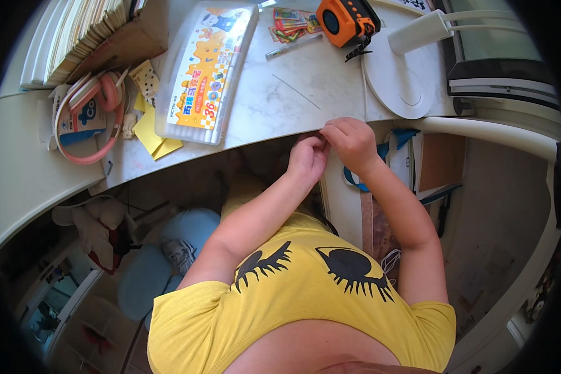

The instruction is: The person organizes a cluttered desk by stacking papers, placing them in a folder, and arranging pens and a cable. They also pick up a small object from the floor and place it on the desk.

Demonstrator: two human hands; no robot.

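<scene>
Yellow shirt (pixel 305 274) is nearest the lens; no snag is expected from it. Left to right from there: pink headphones (pixel 109 93) are rested on a small box (pixel 88 138); could be dragged if the left elbow is swung wide. Yellow notes (pixel 148 131) are laid by the front edge of the desk (pixel 252 115); could be swept off by a sleeve. Marker case (pixel 206 81) is set just beside them, heavy-looking, low risk. Thin dark strand (pixel 296 91), nearest loose thing to the hands, is laid slantwise on the marble top, near end short of the edge; could be flicked away by a stray finger. Silver pen (pixel 294 47) is set farther back; could be rolled if bumped. Left hand (pixel 307 159) is held at the edge, fingers curled in, tips met by those of the right hand (pixel 354 144), whose fingers are bent into a pinch. Whether anything is gripped by either cannot be told; contact point is hidden. Main risk: anything tiny let slip there would probably be lost below, since no surface is provided under the palms. White lamp base (pixel 383 81) is well clear.
</scene>
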